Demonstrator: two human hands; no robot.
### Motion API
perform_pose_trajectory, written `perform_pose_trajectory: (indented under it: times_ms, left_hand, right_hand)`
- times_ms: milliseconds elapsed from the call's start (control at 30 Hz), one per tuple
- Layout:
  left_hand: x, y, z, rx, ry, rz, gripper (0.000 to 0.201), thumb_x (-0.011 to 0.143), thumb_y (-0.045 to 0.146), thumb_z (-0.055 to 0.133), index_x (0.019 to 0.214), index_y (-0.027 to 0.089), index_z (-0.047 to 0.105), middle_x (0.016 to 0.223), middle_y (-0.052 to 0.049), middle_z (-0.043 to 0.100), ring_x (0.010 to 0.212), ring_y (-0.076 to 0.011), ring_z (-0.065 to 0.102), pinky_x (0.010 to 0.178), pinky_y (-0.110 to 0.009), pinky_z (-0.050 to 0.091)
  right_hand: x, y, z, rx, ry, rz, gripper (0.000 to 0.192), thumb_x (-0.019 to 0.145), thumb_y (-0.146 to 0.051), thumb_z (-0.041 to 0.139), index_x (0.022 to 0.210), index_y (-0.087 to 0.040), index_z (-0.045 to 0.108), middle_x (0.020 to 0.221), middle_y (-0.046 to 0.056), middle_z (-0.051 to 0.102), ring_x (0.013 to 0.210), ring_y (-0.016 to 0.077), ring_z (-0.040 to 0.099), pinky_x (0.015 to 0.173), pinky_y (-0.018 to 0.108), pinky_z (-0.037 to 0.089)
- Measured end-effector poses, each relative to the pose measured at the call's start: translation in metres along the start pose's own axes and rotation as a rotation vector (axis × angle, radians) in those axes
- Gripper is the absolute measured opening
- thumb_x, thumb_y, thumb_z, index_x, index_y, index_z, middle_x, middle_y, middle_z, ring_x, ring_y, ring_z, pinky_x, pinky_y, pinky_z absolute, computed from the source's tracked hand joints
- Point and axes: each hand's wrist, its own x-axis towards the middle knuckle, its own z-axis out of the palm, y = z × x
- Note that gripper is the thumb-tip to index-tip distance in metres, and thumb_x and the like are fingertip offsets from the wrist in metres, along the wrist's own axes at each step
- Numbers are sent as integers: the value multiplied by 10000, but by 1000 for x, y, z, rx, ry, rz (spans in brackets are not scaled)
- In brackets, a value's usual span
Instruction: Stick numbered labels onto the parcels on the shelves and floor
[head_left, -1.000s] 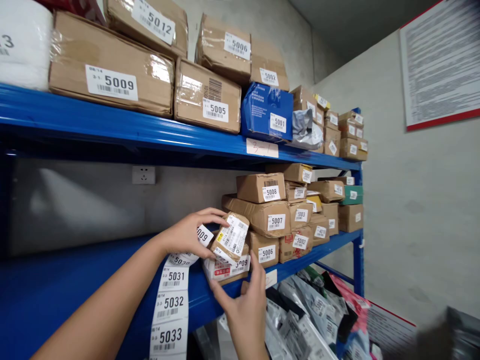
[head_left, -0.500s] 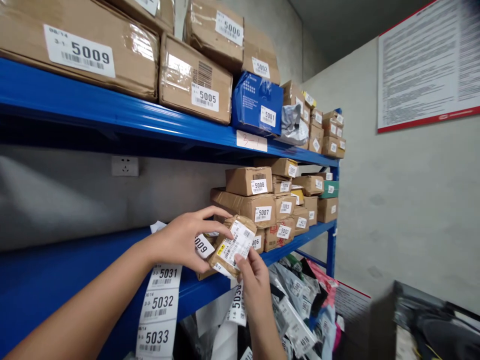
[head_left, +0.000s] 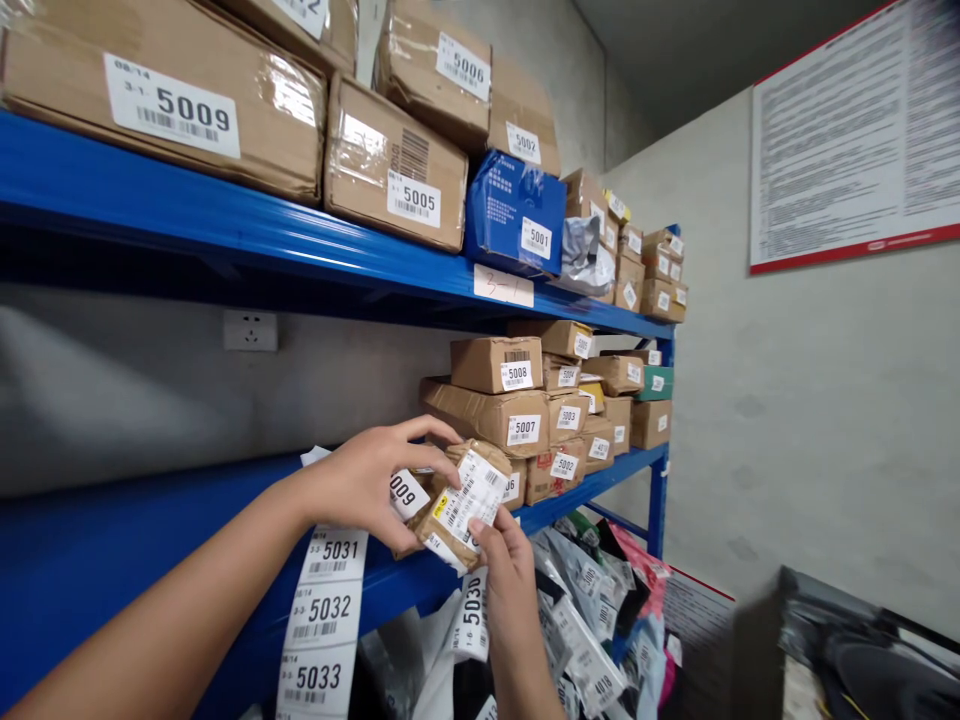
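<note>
A small brown parcel (head_left: 461,503) with a white barcode label is held tilted at the front edge of the blue middle shelf (head_left: 112,540), just left of box 5007 (head_left: 491,415). The left hand (head_left: 367,480) grips its left side, fingers curled over the top; the right hand (head_left: 506,560) pinches its lower right corner. A label strip (head_left: 322,610) reading 5031 to 5033 hangs under the left wrist, its lower end cut off. Another label (head_left: 474,615), 5030, hangs by the right hand. Bags (head_left: 592,620) below are partly hidden.
</note>
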Motion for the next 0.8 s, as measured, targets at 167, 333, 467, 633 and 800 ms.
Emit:
perform_pose_trajectory:
  times_ms: [167,333,467,633,800]
  left_hand:
    - [0,2,-2,29,15,14,479,484,187,729,942,300,646,1274,9,454,987,-225,573,829,-318,460]
    - [0,1,-5,-3,40,10,489,490,159,714,956,293,647,1251,-11,471,1061,-256,540,893,-356,432]
    - [0,-8,-6,-30,63,-4,515,492,244,767,987,280,627,1210,-26,499,1074,-253,527,920,-367,413]
    - [-1,-15,-6,-60,71,-33,516,529,318,783,1010,252,606,1162,-39,531,1079,-238,520,938,-378,395]
    - [-1,-17,-7,-67,62,-44,526,551,311,781,1037,240,595,1138,-45,540,1072,-222,519,949,-379,387]
  right_hand:
    - [3,0,1,52,-7,-2,455,649,-363,681,1057,-172,617,952,72,715,813,235,658,692,326,529]
    - [7,1,2,44,5,-4,402,633,-372,713,967,-163,633,823,52,715,693,194,638,599,277,501]
    - [9,2,2,31,42,27,344,638,-424,720,834,-151,648,539,-30,603,408,73,436,377,178,319]
    - [14,2,8,93,36,119,370,621,-481,716,763,-147,640,430,-56,496,352,60,336,335,179,220]
    - [17,1,12,115,56,162,389,583,-505,730,562,-168,536,348,-94,367,319,42,253,329,178,197]
